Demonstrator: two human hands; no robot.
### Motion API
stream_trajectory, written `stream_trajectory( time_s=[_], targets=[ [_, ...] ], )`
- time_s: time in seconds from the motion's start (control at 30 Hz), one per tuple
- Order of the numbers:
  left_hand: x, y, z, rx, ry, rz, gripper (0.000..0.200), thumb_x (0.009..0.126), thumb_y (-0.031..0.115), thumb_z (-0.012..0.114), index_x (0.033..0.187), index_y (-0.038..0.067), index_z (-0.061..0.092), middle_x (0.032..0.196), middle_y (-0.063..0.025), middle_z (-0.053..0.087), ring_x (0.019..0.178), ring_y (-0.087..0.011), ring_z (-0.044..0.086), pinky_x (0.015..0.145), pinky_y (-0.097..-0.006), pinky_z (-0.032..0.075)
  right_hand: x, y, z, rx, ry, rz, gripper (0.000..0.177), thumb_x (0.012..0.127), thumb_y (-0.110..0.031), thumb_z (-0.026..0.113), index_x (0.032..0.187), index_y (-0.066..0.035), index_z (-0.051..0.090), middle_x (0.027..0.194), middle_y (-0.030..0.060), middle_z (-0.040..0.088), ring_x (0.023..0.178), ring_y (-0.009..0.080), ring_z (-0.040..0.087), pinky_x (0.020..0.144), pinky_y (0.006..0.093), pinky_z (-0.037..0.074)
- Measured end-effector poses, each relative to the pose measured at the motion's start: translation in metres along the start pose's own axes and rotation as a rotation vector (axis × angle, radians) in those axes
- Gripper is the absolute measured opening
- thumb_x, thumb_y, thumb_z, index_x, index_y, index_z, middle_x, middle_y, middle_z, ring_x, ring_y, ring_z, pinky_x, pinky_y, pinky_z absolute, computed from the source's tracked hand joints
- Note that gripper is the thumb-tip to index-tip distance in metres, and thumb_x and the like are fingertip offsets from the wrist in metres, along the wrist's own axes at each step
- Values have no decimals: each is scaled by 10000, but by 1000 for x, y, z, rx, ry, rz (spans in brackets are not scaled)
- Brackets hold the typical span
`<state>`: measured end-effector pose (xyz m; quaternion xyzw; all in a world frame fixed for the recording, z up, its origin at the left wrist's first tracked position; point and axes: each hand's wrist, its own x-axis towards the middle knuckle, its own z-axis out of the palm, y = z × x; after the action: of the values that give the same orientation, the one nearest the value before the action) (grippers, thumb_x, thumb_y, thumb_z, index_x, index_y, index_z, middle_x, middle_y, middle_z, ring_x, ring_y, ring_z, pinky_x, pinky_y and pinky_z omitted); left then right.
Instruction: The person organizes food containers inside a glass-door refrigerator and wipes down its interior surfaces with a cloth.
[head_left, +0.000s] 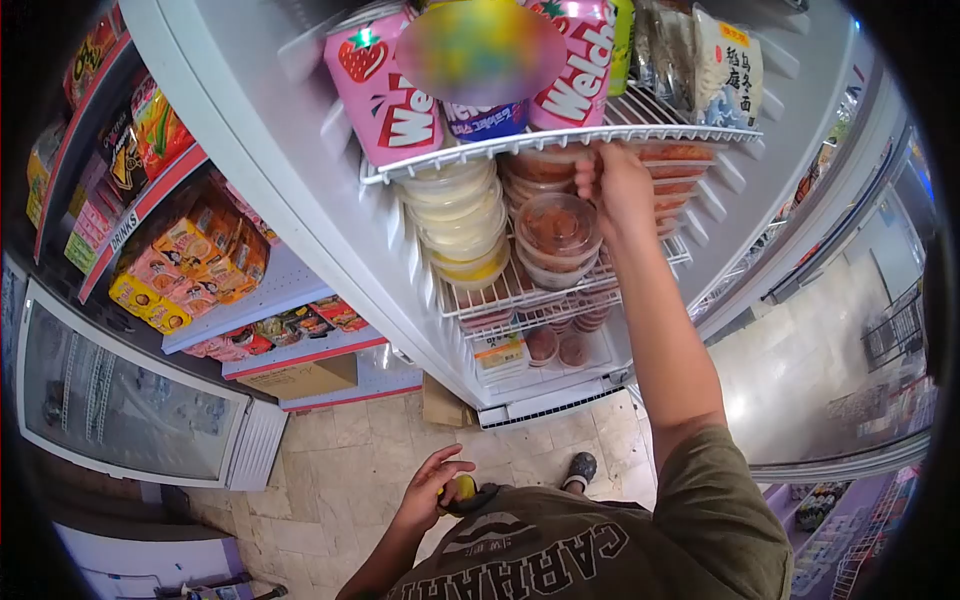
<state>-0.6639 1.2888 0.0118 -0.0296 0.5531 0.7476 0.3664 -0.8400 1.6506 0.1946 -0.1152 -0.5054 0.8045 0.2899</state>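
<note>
**Bare right hand [618, 190] reaches into a white upright fridge [280, 190]**

At far left, a white-framed glass door [130, 400] stands low, beneath a lilac store shelf with red edging [290, 283] that carries orange, pink and yellow multipacks [190, 260]. Next comes the fridge, where large pink cans with white lettering [400, 110] rest on the upper white wire shelf [560, 137]; a blurred patch covers the area between them. Below, over the floor, the bare left hand [432, 488] is partly unfurled near the person's body; a small yellow shape [460, 488] shows beside its fingers, and whether it is held I cannot tell.

Clear round tubs with pale cream contents [455, 215] stand stacked on the middle white wire shelf [520, 293]. To their right are stacked clear round tubs with reddish-brown contents [560, 235]. The right hand is just beside these, under the upper shelf's front edge, fingers curled; whether it grasps one I cannot tell. Farther right, a white packet with dark characters [728, 75] stands on the upper shelf.
</note>
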Motion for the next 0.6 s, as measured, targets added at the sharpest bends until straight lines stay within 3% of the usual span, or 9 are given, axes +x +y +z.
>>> stream_trajectory(
  time_s=[0.2, 0.3, 0.33, 0.4, 0.43, 0.5, 0.53, 0.57, 0.6],
  targets=[
    [-10, -3, -12, -53, 58, -22, 422, 890, 174, 493, 1278, 34, 402, 1060, -122, 601, 489, -66, 382, 582, -236, 415, 17, 2, 20, -20, 54, -91, 227, 885, -81, 417, 1070, 20, 501, 903, 138, 616, 722, 220, 619, 515, 287, 508],
    [-5, -3, -10, -38, 66, -16, 421, 891, 173, 491, 1277, 30, 402, 1054, -116, 604, 488, -66, 382, 573, -235, 417, 30, 9, 19, -38, 24, -154, 217, 893, -73, 423, 1082, -7, 508, 919, 124, 621, 761, 240, 632, 544, 299, 533],
    [-3, -3, -8, -18, 61, -2, 422, 891, 172, 491, 1277, 28, 402, 1050, -114, 605, 488, -66, 382, 567, -234, 418, 82, 47, -1, -254, -57, -502, 216, 897, -87, 433, 1087, -20, 511, 918, 117, 622, 752, 239, 635, 558, 306, 543],
    [3, -3, -1, 0, 57, -11, 433, 887, 189, 499, 1275, 22, 401, 1040, -112, 607, 487, -64, 384, 560, -232, 420, 96, 63, -18, -428, -175, -549, 216, 901, -110, 451, 1090, -28, 514, 912, 108, 625, 743, 228, 641, 546, 301, 538],
    [8, -3, 2, 8, 51, -17, 439, 886, 195, 502, 1276, 20, 399, 1038, -113, 607, 487, -63, 385, 560, -231, 419, 62, 28, 4, -364, -197, -262, 218, 901, -120, 459, 1089, -24, 513, 907, 106, 626, 744, 218, 646, 520, 289, 523],
    [18, -4, 9, 45, 25, -34, 450, 888, 210, 492, 1286, 26, 392, 1038, -118, 599, 482, -65, 376, 558, -235, 419, 43, 14, 7, -240, -196, -215, 185, 900, -170, 480, 1016, -38, 537, 832, 77, 621, 655, 159, 616, 469, 235, 442],
    [21, -6, 12, 72, 8, -31, 461, 890, 225, 481, 1297, 32, 385, 1038, -122, 591, 478, -67, 367, 556, -240, 419, 45, 15, 2, -254, -181, -69, 189, 815, -83, 448, 743, -3, 604, 588, 140, 580, 477, 286, 504, 481, 384, 431],
    [25, -5, 19, 83, 19, -40, 467, 885, 232, 489, 1292, 26, 387, 1035, -118, 591, 474, -68, 364, 550, -238, 416, 38, 13, -15, -313, -217, -71, 176, 805, -120, 469, 787, -8, 603, 697, 143, 623, 559, 280, 539, 525, 384, 442],
    [28, -5, 25, 81, 15, -53, 466, 885, 230, 489, 1290, 22, 387, 1036, -121, 589, 472, -68, 363, 552, -236, 417, 13, 2, -24, -389, -277, -62, 163, 851, -158, 475, 851, -31, 577, 727, 98, 612, 571, 197, 545, 494, 292, 403]
  ],
)
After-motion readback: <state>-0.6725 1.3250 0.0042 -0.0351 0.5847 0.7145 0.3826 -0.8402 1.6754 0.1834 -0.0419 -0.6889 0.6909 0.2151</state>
